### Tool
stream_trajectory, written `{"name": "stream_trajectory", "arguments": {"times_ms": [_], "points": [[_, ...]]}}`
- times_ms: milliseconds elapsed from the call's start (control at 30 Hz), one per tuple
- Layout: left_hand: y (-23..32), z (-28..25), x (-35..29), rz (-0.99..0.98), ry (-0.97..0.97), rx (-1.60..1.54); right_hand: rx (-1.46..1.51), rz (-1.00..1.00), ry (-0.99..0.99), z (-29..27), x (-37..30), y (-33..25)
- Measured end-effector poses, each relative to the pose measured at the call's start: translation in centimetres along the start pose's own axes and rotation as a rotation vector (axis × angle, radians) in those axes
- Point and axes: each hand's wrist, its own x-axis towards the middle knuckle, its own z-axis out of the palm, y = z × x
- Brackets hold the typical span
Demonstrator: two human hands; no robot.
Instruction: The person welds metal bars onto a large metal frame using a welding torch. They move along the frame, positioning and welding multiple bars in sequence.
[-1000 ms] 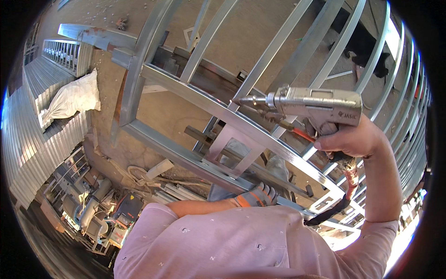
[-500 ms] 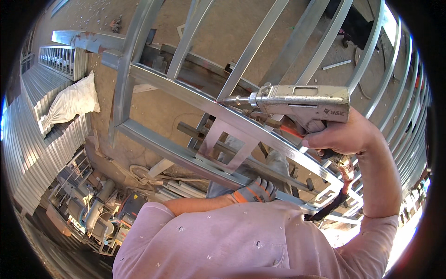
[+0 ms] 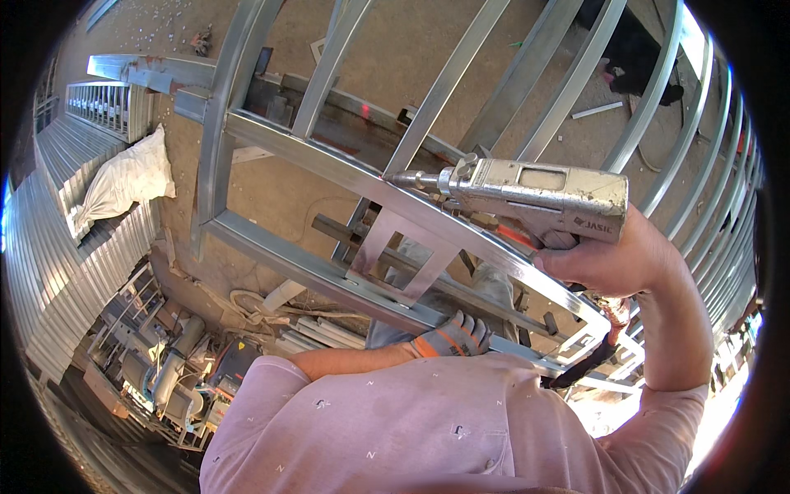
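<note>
My bare right hand [image 3: 613, 259] is wrapped round the grip of a silver handheld laser welding gun [image 3: 539, 193]. The gun's nozzle tip rests at or very close to the joint where an upright bar [image 3: 448, 86] meets the long rail [image 3: 321, 156] of a shiny metal frame. My left hand [image 3: 454, 335], in a grey and orange work glove, lies low against my body with its fingers curled over the nearer metal rail [image 3: 309, 267]. A flat metal piece with a square cutout [image 3: 403, 255] spans the two rails. The gun covers part of the long rail.
Curved bars [image 3: 650, 99] of the frame fan out to the right. At left lie corrugated sheets [image 3: 49, 280] and a white sack [image 3: 127, 185]. Pipes [image 3: 321, 337], machinery [image 3: 177, 362] and a dark cable [image 3: 584, 366] are nearby. A red light spot [image 3: 365, 109] shows beyond the rail.
The gun's rear end and my right hand have dropped slightly, while the nozzle stays near the same joint. A red spot now shows beyond the rail. My left hand keeps its place.
</note>
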Motion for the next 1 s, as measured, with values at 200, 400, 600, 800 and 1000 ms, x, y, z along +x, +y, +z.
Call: {"name": "stream_trajectory", "arguments": {"times_ms": [200,400,600,800,1000], "points": [[0.6,0.9,0.1,-0.035,0.001,-0.001,0.008,-0.038,0.032,0.7,-0.2,-0.3],[0.6,1.0,-0.1,-0.034,0.019,0.009,-0.091,0.019,0.056,0.8,-0.6,-0.8],[0.7,1.0,-0.1,-0.039,0.057,0.026,-0.154,0.032,0.053,1.0,-0.7,-1.5],[0.7,0.7,-0.2,-0.027,-0.04,-0.027,-0.122,0.048,0.054,0.9,-1.0,-1.4],[0.6,0.2,0.0,-0.026,-0.097,-0.053,-0.085,0.044,0.051,0.8,-1.2,-1.0]]}}
